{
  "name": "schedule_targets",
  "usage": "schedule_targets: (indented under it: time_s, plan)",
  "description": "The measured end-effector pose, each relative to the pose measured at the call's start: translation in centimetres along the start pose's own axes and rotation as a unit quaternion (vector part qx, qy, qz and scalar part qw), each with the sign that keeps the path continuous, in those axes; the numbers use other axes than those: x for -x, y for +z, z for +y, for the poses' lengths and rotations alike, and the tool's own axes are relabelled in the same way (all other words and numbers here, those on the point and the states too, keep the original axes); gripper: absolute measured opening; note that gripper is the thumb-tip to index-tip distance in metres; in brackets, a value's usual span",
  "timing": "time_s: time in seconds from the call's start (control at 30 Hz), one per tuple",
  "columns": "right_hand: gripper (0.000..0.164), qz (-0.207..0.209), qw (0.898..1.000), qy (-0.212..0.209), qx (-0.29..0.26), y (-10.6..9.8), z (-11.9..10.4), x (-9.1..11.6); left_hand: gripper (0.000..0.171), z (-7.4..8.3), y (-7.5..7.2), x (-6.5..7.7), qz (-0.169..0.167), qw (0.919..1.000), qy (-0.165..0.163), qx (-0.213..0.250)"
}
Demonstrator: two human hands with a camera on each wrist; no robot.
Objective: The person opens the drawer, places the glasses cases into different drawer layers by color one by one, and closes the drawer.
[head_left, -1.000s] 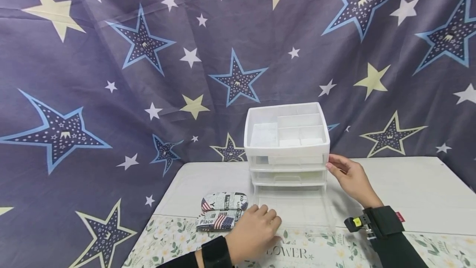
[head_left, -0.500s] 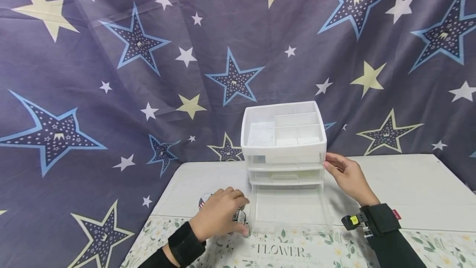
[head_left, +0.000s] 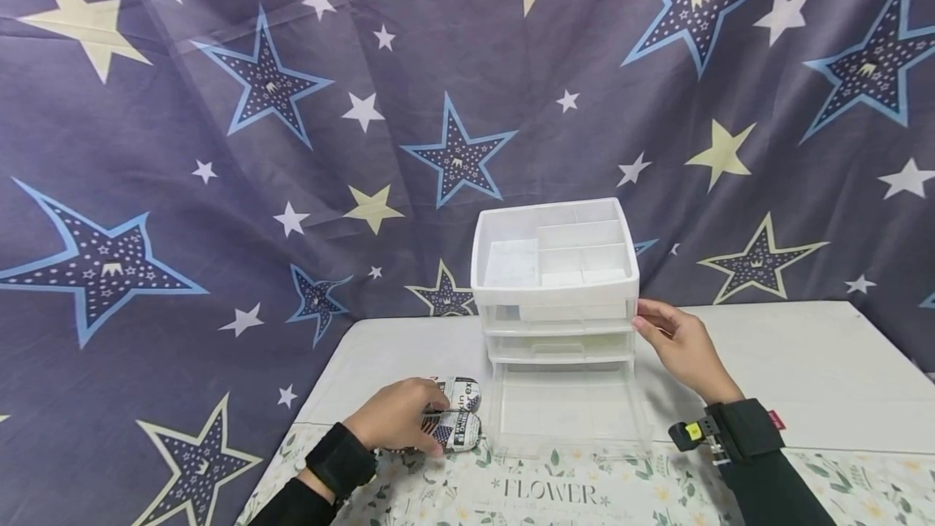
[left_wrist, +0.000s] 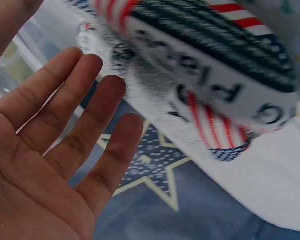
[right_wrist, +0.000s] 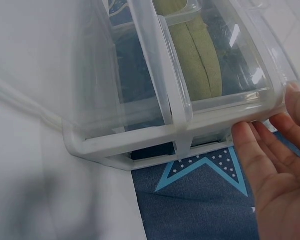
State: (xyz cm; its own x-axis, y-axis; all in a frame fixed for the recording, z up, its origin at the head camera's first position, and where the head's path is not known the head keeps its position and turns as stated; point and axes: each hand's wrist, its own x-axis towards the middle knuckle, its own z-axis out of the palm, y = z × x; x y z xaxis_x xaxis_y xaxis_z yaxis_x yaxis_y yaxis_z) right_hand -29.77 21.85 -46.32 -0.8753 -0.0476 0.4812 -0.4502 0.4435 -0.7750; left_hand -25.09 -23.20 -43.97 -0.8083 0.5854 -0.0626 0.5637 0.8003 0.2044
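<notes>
Two rounded, padded-looking pieces in newspaper and flag print (head_left: 460,431) lie one behind the other on the table, left of a white plastic drawer unit (head_left: 555,291). I cannot tell whether they are joined. My left hand (head_left: 394,416) is over their left part, hiding it. In the left wrist view its fingers (left_wrist: 90,120) are spread and nearly straight, apart from the printed pieces (left_wrist: 209,70). My right hand (head_left: 687,351) holds the unit's right front edge, thumb in front and fingers at the side. The unit's bottom drawer (head_left: 566,408) is pulled out with nothing visible inside.
Above the two upper drawers, the unit has a divided top tray (head_left: 584,250). An olive-green fabric item (right_wrist: 197,60) shows through a clear drawer. A floral "FLOWER" cloth (head_left: 551,493) covers the table's front. A star-patterned curtain (head_left: 329,144) hangs behind.
My left hand has moved left from in front of the pulled-out drawer, across the printed pieces to their left side. My right hand stays at the drawer unit's edge.
</notes>
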Motion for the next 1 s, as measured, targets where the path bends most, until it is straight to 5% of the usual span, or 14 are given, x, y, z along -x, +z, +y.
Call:
schedule_targets:
  time_s: [0.5, 1.0]
  plan:
    - [0.042, 0.002, 1.0, -0.001, 0.002, -0.1, 0.2, 0.1, 0.067, -1.2, 1.2, 0.2, -0.024, 0.9994, -0.024, 0.005]
    - [0.042, 0.001, 1.0, -0.012, -0.001, 0.0, 0.5, -0.1, 0.063, -0.7, 2.3, 0.1, -0.013, 0.993, 0.02, -0.116]
